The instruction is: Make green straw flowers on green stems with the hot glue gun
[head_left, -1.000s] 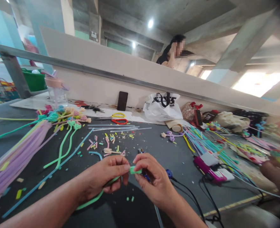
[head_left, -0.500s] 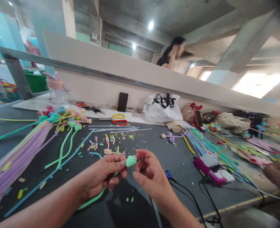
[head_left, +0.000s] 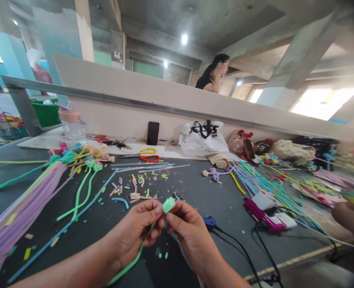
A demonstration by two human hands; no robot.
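A mint-green chenille flower head (head_left: 168,205) is held up between my two hands above the dark table. My left hand (head_left: 143,224) is closed around the base of the flower, and its green stem (head_left: 129,269) trails down below that wrist. At the flower's right side, my right hand (head_left: 186,224) pinches its edge with thumb and forefinger. Behind the right hand is a blue corded tool (head_left: 209,222), mostly hidden. Under the hands lie small green scraps (head_left: 163,255).
Purple chenille stems (head_left: 35,192) and finished flowers (head_left: 75,154) lie left. Scissors (head_left: 149,158), clear sticks (head_left: 153,165) and cut pieces (head_left: 141,196) are ahead. On the right are a magenta power strip (head_left: 262,216), cords and another person's hand (head_left: 346,216). A phone (head_left: 153,133) leans against the partition.
My right hand has moved in from beside the flower and closed on its edge. The flower is a little further right and turned. The view has shifted slightly.
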